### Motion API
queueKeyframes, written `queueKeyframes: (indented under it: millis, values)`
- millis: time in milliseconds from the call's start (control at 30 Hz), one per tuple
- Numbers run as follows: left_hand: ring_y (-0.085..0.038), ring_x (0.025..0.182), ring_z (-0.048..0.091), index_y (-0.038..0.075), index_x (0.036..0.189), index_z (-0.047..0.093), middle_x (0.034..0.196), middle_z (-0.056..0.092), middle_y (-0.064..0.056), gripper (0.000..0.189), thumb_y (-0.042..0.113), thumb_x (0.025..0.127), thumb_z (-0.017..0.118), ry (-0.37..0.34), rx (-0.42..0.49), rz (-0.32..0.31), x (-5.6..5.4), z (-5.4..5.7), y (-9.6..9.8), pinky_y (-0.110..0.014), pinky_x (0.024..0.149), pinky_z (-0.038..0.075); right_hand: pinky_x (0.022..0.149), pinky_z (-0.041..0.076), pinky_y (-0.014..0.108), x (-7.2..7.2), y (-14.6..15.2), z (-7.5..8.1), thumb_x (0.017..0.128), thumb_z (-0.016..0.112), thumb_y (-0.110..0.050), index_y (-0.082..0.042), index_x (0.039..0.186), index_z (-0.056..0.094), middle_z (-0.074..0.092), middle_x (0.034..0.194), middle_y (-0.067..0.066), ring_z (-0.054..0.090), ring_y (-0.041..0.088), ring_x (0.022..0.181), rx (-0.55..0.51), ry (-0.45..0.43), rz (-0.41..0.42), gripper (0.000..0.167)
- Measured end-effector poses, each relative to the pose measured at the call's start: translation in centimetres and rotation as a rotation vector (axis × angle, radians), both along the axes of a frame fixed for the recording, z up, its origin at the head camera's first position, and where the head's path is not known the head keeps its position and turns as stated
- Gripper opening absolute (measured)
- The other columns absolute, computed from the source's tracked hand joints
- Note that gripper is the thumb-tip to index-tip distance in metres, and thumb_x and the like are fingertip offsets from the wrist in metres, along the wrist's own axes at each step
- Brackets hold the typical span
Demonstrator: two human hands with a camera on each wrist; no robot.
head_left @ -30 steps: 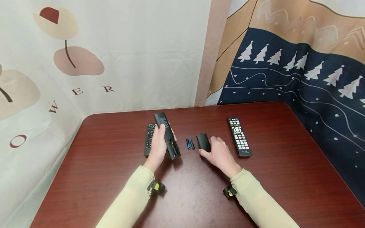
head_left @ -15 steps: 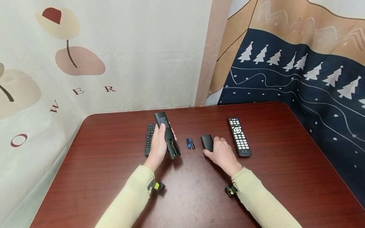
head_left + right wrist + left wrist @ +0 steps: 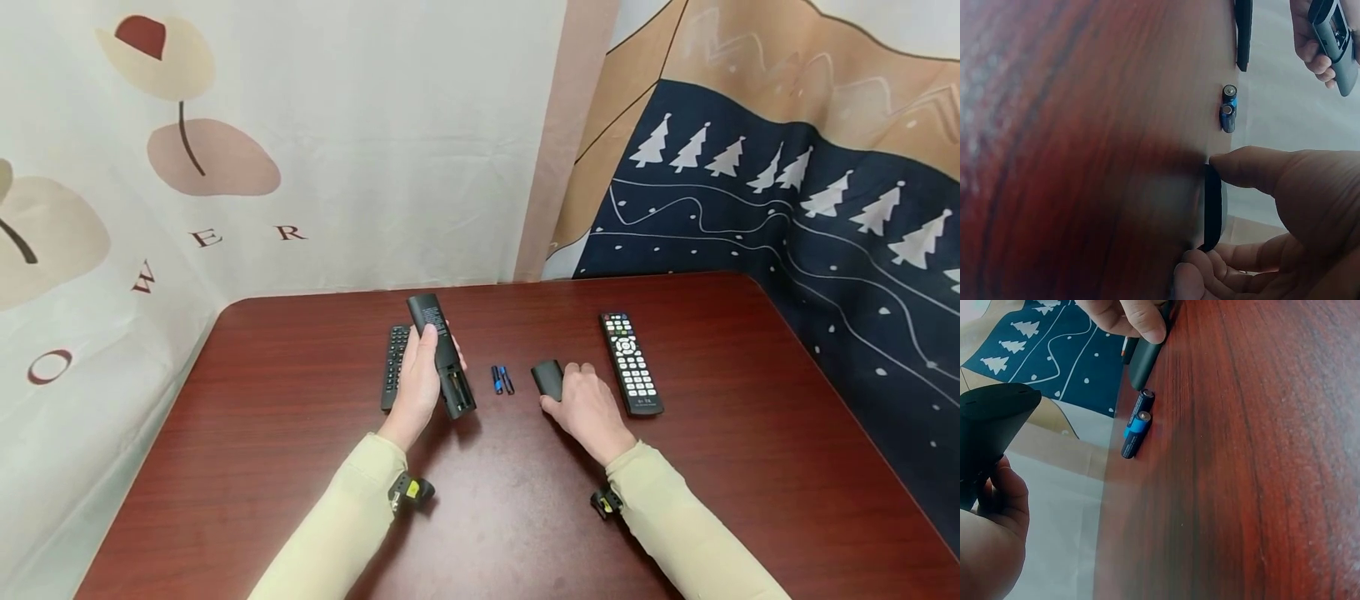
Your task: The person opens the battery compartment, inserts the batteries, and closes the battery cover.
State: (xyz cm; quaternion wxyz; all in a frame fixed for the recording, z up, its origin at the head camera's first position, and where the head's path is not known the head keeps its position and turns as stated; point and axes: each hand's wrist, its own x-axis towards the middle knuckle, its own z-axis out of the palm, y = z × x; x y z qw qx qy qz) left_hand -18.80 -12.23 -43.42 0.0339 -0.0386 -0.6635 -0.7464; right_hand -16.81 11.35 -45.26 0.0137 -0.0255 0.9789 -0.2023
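Observation:
My left hand [image 3: 416,392] holds a black remote control [image 3: 447,358] above the table, its back turned up and the battery compartment uncovered at the near end. With thumb and fingers, my right hand [image 3: 590,412] grips a dark battery cover [image 3: 547,379] by its edges, low at the tabletop. In the right wrist view the cover [image 3: 1212,206] sits edge-on between thumb and fingertips. Two blue and black batteries [image 3: 502,380] lie side by side on the table between the hands; the left wrist view shows these batteries [image 3: 1138,425] just beyond the cover [image 3: 1143,362].
A second black remote [image 3: 393,367], partly hidden by my left hand, lies on the brown table [image 3: 285,467]. To the right of my right hand rests a third remote [image 3: 632,364] with white buttons. Printed curtains [image 3: 405,167] hang behind the table.
My right hand has moved slightly right with the battery cover, farther from the batteries. The left hand and its remote have stayed almost still.

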Motion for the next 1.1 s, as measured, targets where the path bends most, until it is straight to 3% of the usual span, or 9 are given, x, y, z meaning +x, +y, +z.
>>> queueKeyframes:
  millis: [200,533,800,1100]
  values:
    - [-0.02,0.081,0.061,0.003,0.137,0.039,0.101,0.052,-0.015,0.044,0.038,0.114,0.026,-0.011,-0.003,0.003,0.0,0.1,-0.1,-0.028,0.079,0.056,0.062,0.057,0.041,0.0,0.1,0.0,0.088,0.08,-0.025,0.013,0.11,0.061,0.056,0.093,0.023,0.058,0.028,0.064,0.004,0.014,-0.003,0.048]
    - [-0.022,0.083,0.06,-0.001,0.138,0.038,0.104,0.051,-0.022,0.047,0.038,0.114,0.026,-0.008,-0.004,0.01,0.0,0.1,-0.6,-0.029,0.079,0.056,0.062,0.058,0.04,-0.3,-0.5,0.1,0.088,0.082,-0.027,0.013,0.113,0.062,0.056,0.095,0.022,0.06,0.027,0.065,0.004,0.047,0.008,0.052]
    - [-0.022,0.081,0.061,0.001,0.138,0.038,0.101,0.052,-0.02,0.045,0.037,0.114,0.026,-0.027,0.014,0.014,0.2,-0.3,-1.0,-0.03,0.078,0.056,0.059,0.056,0.04,-0.4,-1.1,0.2,0.087,0.081,-0.022,0.009,0.105,0.062,0.054,0.091,0.018,0.056,0.025,0.062,-0.022,0.086,0.046,0.04]
    - [-0.027,0.081,0.062,0.0,0.136,0.039,0.101,0.053,-0.021,0.044,0.036,0.114,0.027,-0.01,-0.003,0.03,0.2,-0.4,-1.7,-0.03,0.077,0.055,0.065,0.057,0.045,-0.7,-2.3,0.2,0.088,0.08,-0.017,0.002,0.096,0.062,0.054,0.09,0.016,0.061,0.031,0.069,-0.058,0.145,0.121,0.028]
